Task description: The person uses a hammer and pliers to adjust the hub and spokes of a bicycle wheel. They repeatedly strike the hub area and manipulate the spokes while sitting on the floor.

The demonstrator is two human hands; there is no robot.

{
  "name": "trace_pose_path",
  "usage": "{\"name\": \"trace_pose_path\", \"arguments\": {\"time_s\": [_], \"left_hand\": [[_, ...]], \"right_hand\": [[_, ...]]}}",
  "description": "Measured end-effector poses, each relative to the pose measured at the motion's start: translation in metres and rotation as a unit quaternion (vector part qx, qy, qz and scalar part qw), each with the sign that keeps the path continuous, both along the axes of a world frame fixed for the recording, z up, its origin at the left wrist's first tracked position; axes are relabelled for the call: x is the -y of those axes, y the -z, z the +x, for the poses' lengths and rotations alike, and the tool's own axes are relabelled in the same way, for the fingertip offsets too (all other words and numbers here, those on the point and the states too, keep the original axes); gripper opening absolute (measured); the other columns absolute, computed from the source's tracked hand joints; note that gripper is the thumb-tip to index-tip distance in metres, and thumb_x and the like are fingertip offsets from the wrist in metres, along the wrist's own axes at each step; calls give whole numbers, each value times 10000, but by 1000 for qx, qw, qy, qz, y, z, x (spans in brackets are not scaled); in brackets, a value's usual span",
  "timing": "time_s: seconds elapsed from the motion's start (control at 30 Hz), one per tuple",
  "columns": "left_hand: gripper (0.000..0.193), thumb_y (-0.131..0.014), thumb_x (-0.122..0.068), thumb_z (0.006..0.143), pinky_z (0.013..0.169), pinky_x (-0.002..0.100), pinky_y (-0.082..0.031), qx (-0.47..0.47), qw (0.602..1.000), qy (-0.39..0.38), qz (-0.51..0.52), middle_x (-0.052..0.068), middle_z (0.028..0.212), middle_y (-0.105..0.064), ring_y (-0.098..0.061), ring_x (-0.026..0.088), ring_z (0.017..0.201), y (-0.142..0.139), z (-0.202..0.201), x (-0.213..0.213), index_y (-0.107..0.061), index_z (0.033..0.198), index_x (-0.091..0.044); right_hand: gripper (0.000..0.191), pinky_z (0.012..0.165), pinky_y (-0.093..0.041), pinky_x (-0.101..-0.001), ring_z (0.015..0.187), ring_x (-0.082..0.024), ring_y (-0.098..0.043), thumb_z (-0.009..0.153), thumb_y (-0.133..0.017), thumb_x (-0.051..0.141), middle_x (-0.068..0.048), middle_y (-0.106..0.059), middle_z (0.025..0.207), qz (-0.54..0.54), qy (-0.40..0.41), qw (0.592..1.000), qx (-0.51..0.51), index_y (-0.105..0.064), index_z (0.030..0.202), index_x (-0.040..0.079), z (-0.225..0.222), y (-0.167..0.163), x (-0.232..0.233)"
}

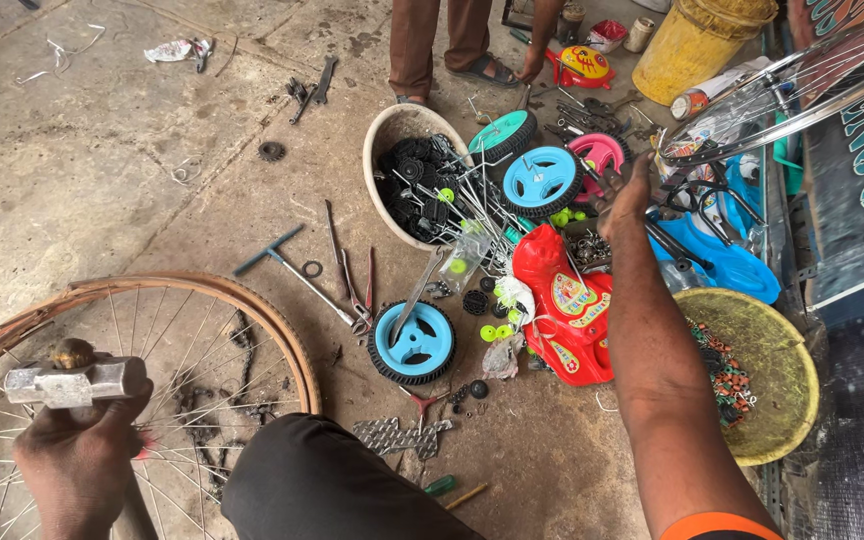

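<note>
Below, left hand (77, 465) fingers gripping hammer (72, 383), handle hidden, right hand (624, 195) fingers spread over toy wheels (542, 180).

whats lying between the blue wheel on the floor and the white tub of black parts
In the head view, a long metal tool rests from the blue wheel up toward the white tub, with small black discs and a clear bag beside it.
</note>
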State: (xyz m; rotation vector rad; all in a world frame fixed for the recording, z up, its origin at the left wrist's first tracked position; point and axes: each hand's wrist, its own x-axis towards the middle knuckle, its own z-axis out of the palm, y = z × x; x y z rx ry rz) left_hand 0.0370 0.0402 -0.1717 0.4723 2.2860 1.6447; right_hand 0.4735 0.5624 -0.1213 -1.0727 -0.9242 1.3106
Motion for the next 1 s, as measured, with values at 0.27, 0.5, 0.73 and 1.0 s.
{"name": "trace_pose_path", "arguments": {"time_s": [0.27,0.5,0.73,1.0], "left_hand": [[283,-804,-140,922,549,298,-496,-11,1000,8,18,113,852,-723,-645,137,638,-1,6,-3,-730,1121,48],[314,-809,-195,928,559,288,-489,-15,1000,6,-3,103,836,-722,-651,129,650,-3,9,-5,-732,1104,54],[331,-822,-242,927,558,287,-498,0,1000,-5,-25,96,805,-717,-656,123,646,-1,8,-7,-729,1069,42],[327,-835,-261,943,548,278,-474,-4,999,-7,-47,92,748,-693,-632,117,621,-6,10,-7,-733,1064,24]], "right_hand": [[1173,1184,-271,-622,1523,-388,-307,819,-387,890,-243,-327,1637,9,-23,1000,5,-172,1622,62,-3,1,-3],[1123,1163,-313,-622,1499,-392,-359,842,-395,860,-236,-339,1627,9,-38,999,5,-170,1627,90,-7,-3,5],[1125,1155,-278,-630,1514,-375,-343,824,-364,880,-225,-348,1634,14,-31,999,41,-202,1625,107,-6,-9,8],[1126,1169,-297,-621,1520,-369,-334,826,-357,883,-224,-337,1639,15,-33,998,53,-188,1624,107,-3,-4,6]]}}
